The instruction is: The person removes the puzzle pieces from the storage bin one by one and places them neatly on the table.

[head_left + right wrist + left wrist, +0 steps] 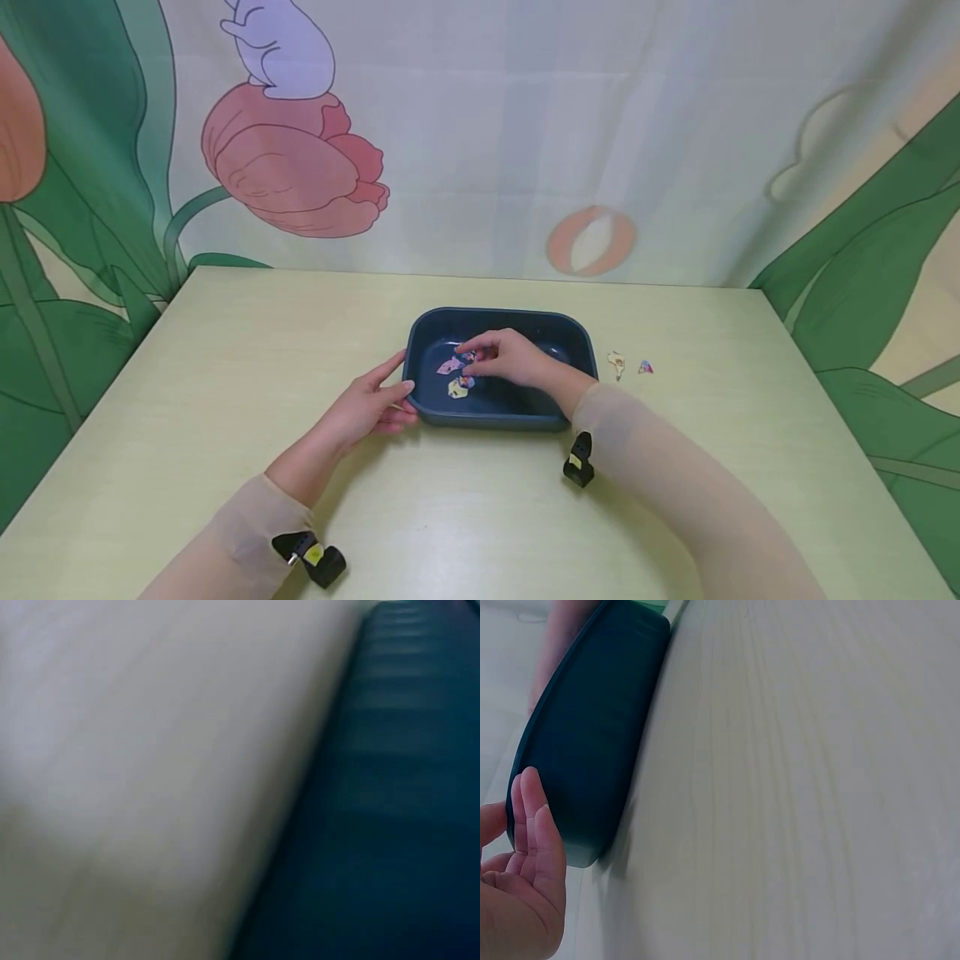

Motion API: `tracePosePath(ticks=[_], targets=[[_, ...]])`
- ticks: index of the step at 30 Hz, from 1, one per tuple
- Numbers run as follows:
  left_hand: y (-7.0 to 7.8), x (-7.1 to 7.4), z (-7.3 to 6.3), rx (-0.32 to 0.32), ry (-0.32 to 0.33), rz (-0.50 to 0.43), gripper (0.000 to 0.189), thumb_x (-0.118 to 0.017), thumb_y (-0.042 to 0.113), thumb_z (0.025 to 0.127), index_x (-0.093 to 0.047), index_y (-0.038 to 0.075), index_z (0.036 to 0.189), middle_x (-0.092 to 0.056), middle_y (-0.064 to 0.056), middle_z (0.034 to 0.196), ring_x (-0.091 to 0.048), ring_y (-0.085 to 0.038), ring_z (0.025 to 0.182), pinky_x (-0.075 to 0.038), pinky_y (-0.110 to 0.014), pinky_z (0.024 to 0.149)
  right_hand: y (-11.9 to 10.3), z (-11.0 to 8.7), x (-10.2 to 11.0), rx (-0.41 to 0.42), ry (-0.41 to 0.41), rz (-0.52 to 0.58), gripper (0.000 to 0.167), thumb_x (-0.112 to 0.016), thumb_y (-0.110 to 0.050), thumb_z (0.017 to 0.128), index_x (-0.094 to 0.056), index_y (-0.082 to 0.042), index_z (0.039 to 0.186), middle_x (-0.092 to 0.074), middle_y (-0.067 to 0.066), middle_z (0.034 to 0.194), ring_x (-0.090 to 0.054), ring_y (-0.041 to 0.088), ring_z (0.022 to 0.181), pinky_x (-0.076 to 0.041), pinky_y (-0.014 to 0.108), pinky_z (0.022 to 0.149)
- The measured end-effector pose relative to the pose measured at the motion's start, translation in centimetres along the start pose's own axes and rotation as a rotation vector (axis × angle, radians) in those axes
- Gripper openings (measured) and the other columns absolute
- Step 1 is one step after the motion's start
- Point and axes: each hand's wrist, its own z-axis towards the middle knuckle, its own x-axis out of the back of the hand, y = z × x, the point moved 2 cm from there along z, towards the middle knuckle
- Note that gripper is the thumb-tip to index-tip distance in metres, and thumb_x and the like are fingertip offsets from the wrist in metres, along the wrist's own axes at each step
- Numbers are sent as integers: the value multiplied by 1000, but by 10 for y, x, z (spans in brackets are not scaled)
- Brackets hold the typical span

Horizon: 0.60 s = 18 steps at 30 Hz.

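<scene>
A dark blue rectangular tray (517,421) sits on the table. Thumb over the rim and fingers against the outer wall, my left hand (367,408) grips its left end; the left wrist view shows this hand (532,877) at the tray's wall (592,735) too. Over the tray's inside reaches my right hand (513,358), thumb and forefinger apart above several small colourful cutouts. Among these are a pink cutout (449,366) and a yellowish one (457,388). Part of the pile is hidden by the fingers. In the right wrist view only the tray's blurred side (390,825) shows.
Right of the tray, a cream cutout (617,363) and a small purple, triangular one (646,367) lie on the pale wooden table (480,508). A printed curtain (480,167) hangs behind the table. Small black cameras are strapped to both sleeves.
</scene>
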Motion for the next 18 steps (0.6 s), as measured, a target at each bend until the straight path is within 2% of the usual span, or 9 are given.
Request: tracePosePath(ticks=[6, 9, 13, 18], targets=[[-1, -1, 1, -5, 1, 4, 60, -50, 17, 97, -21, 23, 150, -64, -7, 73, -67, -21, 69, -53, -29, 60, 6, 1, -9, -20, -120, -11, 32, -73, -12, 81, -68, -4, 112, -53, 0, 70, -47, 12, 65, -39, 22, 59], [-2, -1, 1, -8, 3, -1, 61, -51, 17, 97, -21, 22, 150, -64, -6, 73, -67, -21, 68, -53, -28, 60, 9, 4, -13, -10, -159, -76, 34, -73, -12, 81, -68, -5, 113, -49, -1, 67, -45, 11, 63, -36, 21, 58], [-3, 0, 1, -12, -1, -3, 61, -51, 18, 97, -20, 22, 150, -65, -6, 73, -67, -20, 68, -54, -28, 60, 13, 7, -17, 18, -185, -174, 36, -74, -14, 80, -67, -7, 115, -46, -5, 64, -43, 7, 62, -35, 19, 58], [-2, 0, 2, -15, -5, 6, 62, -51, 19, 97, -20, 23, 150, -65, -6, 74, -67, -19, 68, -54, -29, 61, 16, 8, -19, 3, -184, -229, 36, -75, -18, 80, -68, -11, 115, -44, -5, 61, -41, 7, 60, -33, 20, 57]])
